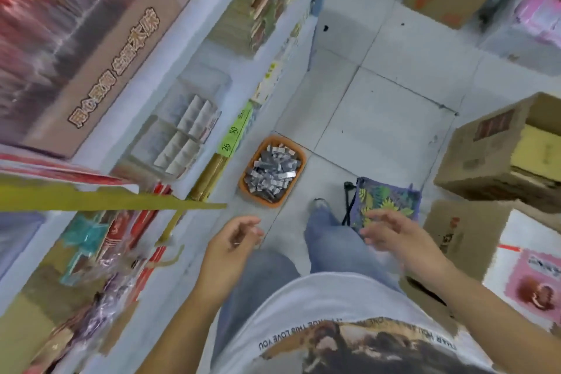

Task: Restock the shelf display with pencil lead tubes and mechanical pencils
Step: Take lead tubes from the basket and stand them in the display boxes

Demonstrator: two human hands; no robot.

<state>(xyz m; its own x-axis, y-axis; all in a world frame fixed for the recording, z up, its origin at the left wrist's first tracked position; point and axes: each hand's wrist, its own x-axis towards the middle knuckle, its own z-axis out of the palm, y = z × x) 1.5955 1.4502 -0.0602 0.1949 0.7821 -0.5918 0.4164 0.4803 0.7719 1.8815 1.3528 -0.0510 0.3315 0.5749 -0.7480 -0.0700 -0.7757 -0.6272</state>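
Just ahead of the left hand [235,240], down on the floor, sits an orange basket [246,177]. It is heaped with small grey and silver lead tubes [271,171], lying every which way and filling it nearly to the rim. The blur hides any print on them. The basket stands close against the foot of the shelf [209,76] and clear of both hands.

The left hand hangs in the air with its fingers loosely curled and the thumb near the fingertips. Whether something small is pinched there is too blurred to tell. The right hand [391,237] is level with it and well apart, fingers spread and relaxed, holding nothing and touching nothing.

Between the two hands are the person's legs in blue jeans [331,240], one shoe [318,205] pointing forward. Just past the right hand's fingertips lies a leaf-patterned bag [391,199] with a black strap. Further out on that side stand stacked cardboard boxes [491,161], one with its flaps open.

Out beyond the left hand, the shelf edge carries a green price label [235,135]. Behind it is a clear display box [179,133] split into small compartments. A yellow strip [106,200] juts across nearer that hand. Ahead of both hands, past the basket, pale floor tiles [364,94] run on between the shelf and the boxes.
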